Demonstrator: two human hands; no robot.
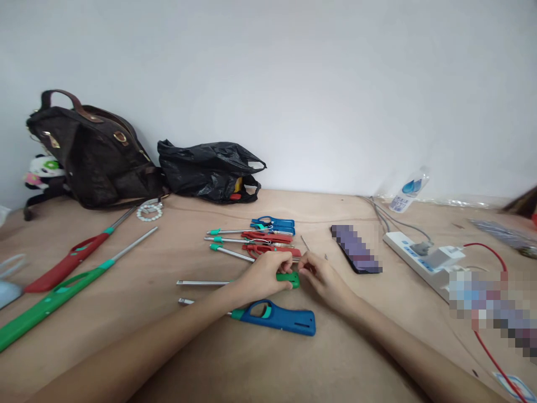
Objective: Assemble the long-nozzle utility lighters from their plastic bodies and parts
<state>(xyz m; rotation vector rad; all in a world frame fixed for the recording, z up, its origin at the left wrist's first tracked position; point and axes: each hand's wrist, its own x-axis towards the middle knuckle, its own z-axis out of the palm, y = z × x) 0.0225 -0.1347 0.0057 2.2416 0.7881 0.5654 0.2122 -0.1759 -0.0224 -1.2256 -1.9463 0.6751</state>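
My left hand (268, 275) is closed over the handle end of a green long-nosed lighter (289, 279), its fingers curled. Close to its fingertips, my right hand (322, 274) has thumb and fingers pinched together. Something small and thin seems to lie between the two hands, too small to name. Nearer to me is a blue long-nosed lighter (277, 318), partly hidden by my left forearm. Just beyond my hands are red long-nosed lighters (268, 237) and blue lighter handles (274, 224). A thin metal rod (305, 243) lies beside them.
At left lie a larger red lighter (71, 262) and green lighter (54, 301). Behind are a bead bracelet (150, 210), a dark backpack (100, 157) and a black plastic bag (205, 170). At right are a phone (356, 249), a power strip (413, 260) and a bottle (409, 190).
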